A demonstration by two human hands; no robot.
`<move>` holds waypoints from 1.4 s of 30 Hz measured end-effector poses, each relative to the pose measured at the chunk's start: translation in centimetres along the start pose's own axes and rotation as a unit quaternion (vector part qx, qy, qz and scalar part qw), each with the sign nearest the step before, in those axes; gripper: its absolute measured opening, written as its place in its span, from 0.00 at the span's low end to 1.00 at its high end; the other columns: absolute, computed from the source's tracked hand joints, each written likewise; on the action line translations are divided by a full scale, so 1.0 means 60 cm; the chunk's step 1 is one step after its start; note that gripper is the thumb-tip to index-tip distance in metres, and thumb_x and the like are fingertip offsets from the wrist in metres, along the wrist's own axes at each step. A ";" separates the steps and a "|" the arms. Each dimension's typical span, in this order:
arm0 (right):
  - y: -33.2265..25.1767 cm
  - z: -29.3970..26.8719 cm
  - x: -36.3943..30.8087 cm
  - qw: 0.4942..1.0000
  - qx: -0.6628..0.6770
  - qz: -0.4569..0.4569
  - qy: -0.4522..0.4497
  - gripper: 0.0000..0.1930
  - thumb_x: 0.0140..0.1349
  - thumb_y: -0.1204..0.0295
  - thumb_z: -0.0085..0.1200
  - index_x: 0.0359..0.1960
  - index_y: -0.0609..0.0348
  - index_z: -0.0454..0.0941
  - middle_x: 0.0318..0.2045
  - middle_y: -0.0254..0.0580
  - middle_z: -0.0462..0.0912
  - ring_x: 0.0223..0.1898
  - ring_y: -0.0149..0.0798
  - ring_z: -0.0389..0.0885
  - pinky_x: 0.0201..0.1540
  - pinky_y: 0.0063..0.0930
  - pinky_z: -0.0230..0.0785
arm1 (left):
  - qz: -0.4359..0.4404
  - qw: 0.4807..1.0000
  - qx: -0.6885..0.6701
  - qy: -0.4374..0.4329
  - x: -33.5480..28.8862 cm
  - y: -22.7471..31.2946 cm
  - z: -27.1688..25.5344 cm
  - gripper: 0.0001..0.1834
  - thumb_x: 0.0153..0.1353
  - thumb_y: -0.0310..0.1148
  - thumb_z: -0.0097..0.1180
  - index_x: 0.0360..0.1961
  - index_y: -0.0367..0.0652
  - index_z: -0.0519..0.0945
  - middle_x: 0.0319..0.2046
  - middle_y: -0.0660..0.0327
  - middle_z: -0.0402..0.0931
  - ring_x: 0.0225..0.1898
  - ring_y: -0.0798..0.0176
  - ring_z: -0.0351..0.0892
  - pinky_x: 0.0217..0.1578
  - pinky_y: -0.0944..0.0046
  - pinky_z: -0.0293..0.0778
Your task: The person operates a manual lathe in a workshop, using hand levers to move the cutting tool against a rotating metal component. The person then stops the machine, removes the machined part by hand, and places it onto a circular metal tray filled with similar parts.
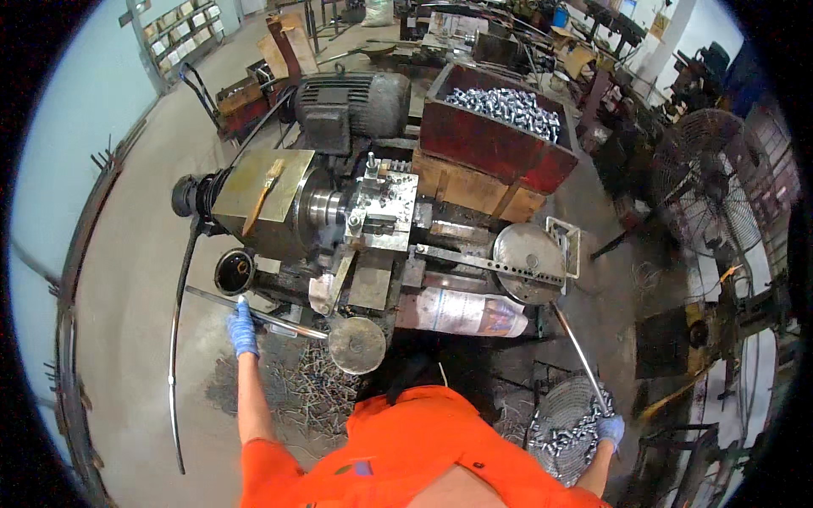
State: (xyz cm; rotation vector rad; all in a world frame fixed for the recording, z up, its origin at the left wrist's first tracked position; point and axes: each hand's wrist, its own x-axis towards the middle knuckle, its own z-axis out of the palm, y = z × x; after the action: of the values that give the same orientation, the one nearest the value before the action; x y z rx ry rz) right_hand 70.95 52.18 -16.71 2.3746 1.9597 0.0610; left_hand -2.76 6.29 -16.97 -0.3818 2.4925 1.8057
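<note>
My left hand (243, 330), in a blue glove, is closed across a long metal rod (292, 326) that runs to a round metal disc (356, 345). A small pale tip shows above the fingers; what it is I cannot make out. My right hand (610, 430), also gloved in blue, is closed at the lower end of a shiny lever (580, 351) leading up to a large round plate (529, 258). Below and beside that hand sits a round wire basket (555, 461) of small shiny metal parts. Ahead stands a lathe-like machine with a metal block (381, 212) beside its spindle (324, 207).
A brush (264, 196) lies on the machine's housing, behind which sits a motor (351, 106). A red bin (500, 140) of shiny metal parts rests on a wooden crate (474, 186). Metal scraps (318, 381) litter the floor. A large fan (711, 178) stands right.
</note>
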 end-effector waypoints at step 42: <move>0.013 0.011 -0.033 0.998 0.029 0.059 -0.017 0.18 0.43 0.63 0.58 0.35 0.60 0.79 0.36 0.58 0.79 0.41 0.56 0.77 0.44 0.40 0.70 | 0.044 0.998 -0.050 0.017 0.018 -0.034 0.022 0.25 0.59 0.53 0.50 0.21 0.40 0.72 0.12 0.63 0.66 0.10 0.67 0.66 0.10 0.66 0.68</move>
State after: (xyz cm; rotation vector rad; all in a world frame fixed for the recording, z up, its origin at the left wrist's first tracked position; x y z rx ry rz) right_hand 71.39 50.09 -17.27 2.5077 1.8299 -0.0321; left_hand -3.53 6.76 -19.49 -0.3127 2.4846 1.9798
